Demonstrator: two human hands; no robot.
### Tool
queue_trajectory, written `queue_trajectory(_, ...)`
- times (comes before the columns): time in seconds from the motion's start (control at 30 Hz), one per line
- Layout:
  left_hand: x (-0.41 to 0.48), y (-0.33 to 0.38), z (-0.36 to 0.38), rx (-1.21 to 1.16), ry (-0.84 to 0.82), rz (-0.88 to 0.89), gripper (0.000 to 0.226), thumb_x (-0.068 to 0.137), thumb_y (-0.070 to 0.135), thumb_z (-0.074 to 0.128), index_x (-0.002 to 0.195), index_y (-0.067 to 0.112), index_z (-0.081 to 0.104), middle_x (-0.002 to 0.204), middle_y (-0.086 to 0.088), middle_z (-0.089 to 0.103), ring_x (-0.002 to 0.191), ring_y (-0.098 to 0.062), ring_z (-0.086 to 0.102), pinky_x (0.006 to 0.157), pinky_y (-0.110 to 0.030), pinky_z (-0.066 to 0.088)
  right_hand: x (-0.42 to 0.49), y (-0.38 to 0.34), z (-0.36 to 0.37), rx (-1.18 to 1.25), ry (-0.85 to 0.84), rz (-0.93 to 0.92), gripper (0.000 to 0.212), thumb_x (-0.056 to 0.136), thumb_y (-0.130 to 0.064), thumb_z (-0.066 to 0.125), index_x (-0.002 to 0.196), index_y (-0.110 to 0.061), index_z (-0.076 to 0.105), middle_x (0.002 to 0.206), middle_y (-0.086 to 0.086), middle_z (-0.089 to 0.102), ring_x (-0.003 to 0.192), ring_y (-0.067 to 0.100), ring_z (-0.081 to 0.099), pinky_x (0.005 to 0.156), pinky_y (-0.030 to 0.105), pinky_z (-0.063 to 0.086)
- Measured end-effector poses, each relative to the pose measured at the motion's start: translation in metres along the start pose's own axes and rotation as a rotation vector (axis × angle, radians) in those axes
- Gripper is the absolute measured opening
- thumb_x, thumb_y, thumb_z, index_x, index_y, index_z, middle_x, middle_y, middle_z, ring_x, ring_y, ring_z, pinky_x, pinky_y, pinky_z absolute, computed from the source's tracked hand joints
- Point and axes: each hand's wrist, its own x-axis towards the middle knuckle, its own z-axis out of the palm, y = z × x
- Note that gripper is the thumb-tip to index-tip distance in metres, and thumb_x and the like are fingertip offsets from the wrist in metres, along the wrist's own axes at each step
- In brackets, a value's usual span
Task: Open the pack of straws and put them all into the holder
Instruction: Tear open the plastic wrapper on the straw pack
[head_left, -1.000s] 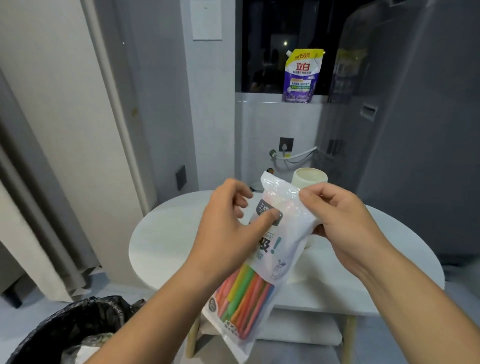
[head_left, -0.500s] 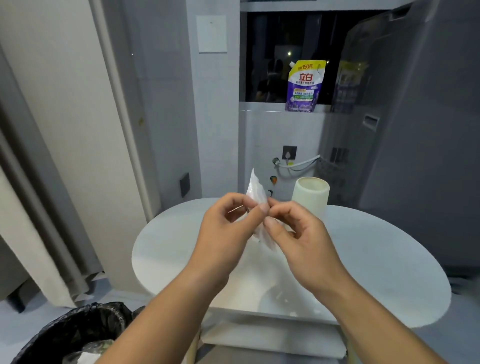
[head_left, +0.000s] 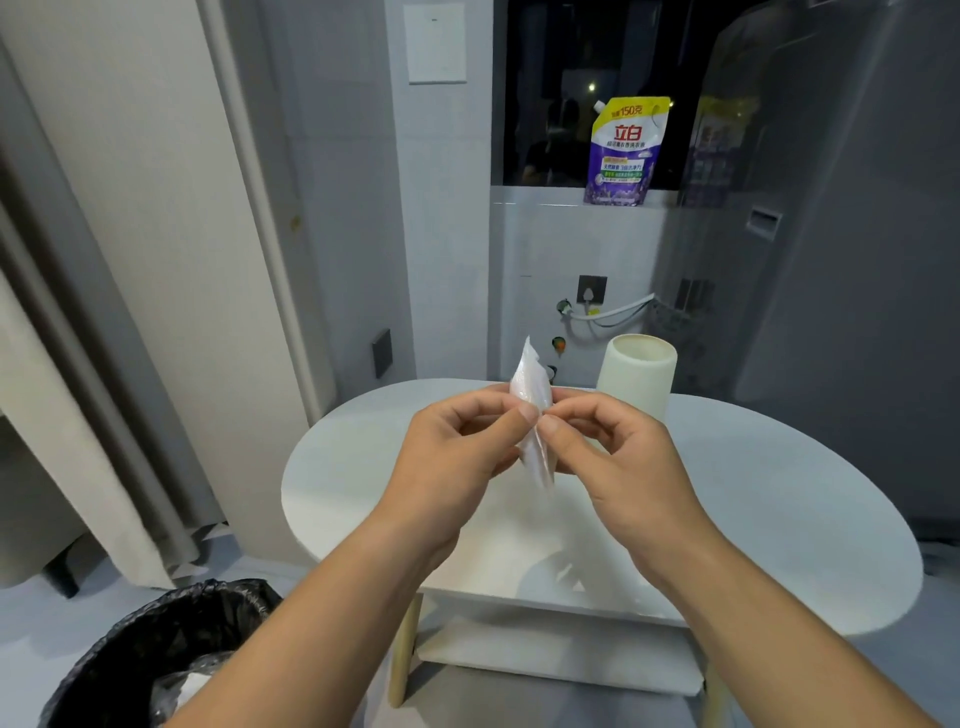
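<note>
We hold the pack of straws (head_left: 530, 387) up over the white rounded bench (head_left: 779, 493), edge-on to the camera. It shows only as a thin, shiny, whitish sliver of film. None of its printing can be read from this angle, and the straws inside are hidden from us.

Our left hand (head_left: 457, 457) pinches the pack between thumb and forefinger from the left. Our right hand (head_left: 618, 462) pinches it the same way from the right. The two thumb tips sit close together near the pack's middle, and the other fingers of both hands are curled in. The pack's top corner pokes up above our fingers and its lower end hangs below them.

The holder (head_left: 636, 379), a cream cylinder with an open top, stands upright at the far side of the bench, just beyond our right hand and apart from the pack.

On the window ledge behind stands a purple and yellow pouch (head_left: 623, 150) with a spout. It reads "立白" in red and "150克" on its yellow top, while the finer lines below are too small for us to read. Low at the left is a bin (head_left: 156, 639) with a black liner
</note>
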Motion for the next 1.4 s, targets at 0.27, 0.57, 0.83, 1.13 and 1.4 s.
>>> queue_trajectory(0.27, 0.0, -0.001, 0.004, 0.069, -0.023, 0.031, 0.022, 0.098, 0.008, 0.063, 0.082, 0.005, 0.079, 0.113, 0.006, 0.078, 0.107, -0.022, 0.073, 0.104, -0.048, 0.054, 0.0, -0.002, 0.002, -0.066, 0.027, -0.025, 0.008, 0.09, -0.025, 0.07, 0.084, -0.021, 0.075, 0.104, -0.015, 0.073, 0.095, 0.001, 0.067, 0.085, 0.024, 0.056)
queue_trajectory(0.57, -0.001, -0.014, 0.009, 0.155, 0.043, 0.074, 0.02, 0.092, 0.02, 0.067, 0.084, 0.007, 0.079, 0.118, 0.011, 0.075, 0.112, -0.013, 0.07, 0.099, -0.036, 0.057, -0.002, 0.004, 0.011, -0.077, 0.048, -0.072, 0.016, 0.093, -0.012, 0.063, 0.078, -0.009, 0.065, 0.115, -0.006, 0.067, 0.099, 0.013, 0.066, 0.075, 0.014, 0.052)
queue_trajectory(0.83, -0.002, -0.018, 0.017, 0.303, 0.16, 0.112, 0.019, 0.094, 0.017, 0.066, 0.077, 0.015, 0.075, 0.125, 0.01, 0.069, 0.114, -0.004, 0.064, 0.076, -0.005, 0.049, -0.003, 0.009, 0.015, -0.127, 0.102, -0.115, 0.02, 0.093, -0.01, 0.062, 0.074, -0.016, 0.06, 0.118, -0.009, 0.064, 0.104, 0.012, 0.065, 0.078, 0.023, 0.055)
queue_trajectory(1.13, -0.004, -0.02, 0.022, 0.363, 0.229, 0.169, 0.016, 0.094, 0.017, 0.065, 0.083, 0.014, 0.075, 0.118, 0.014, 0.068, 0.1, -0.004, 0.063, 0.066, -0.002, 0.041, -0.005, 0.009, 0.017, -0.15, 0.122, -0.16, 0.019, 0.093, -0.007, 0.061, 0.075, -0.015, 0.059, 0.118, -0.009, 0.061, 0.109, 0.01, 0.062, 0.077, 0.019, 0.055)
queue_trajectory(1.4, 0.001, -0.02, 0.013, 0.256, 0.275, 0.119, 0.019, 0.097, 0.022, 0.063, 0.085, 0.012, 0.073, 0.106, 0.012, 0.076, 0.091, -0.005, 0.072, 0.086, -0.032, 0.062, 0.001, 0.016, 0.008, -0.137, 0.215, -0.097, 0.016, 0.095, -0.012, 0.06, 0.079, -0.016, 0.059, 0.118, -0.011, 0.063, 0.111, 0.012, 0.061, 0.086, 0.023, 0.057)
